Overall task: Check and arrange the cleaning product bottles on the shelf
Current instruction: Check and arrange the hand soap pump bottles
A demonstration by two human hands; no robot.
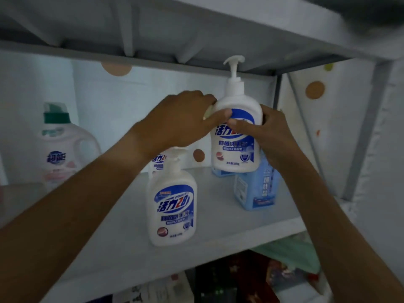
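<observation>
Together, the left hand [185, 119] and right hand [271, 136] gripped a white pump bottle [237, 136], raised above the shelf [218, 215], behind another pump bottle [172, 206].

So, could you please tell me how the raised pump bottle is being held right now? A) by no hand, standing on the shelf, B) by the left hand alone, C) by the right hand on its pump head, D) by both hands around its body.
D: the left hand and right hand both grip the body of the pump bottle, lifted above the shelf.
</observation>
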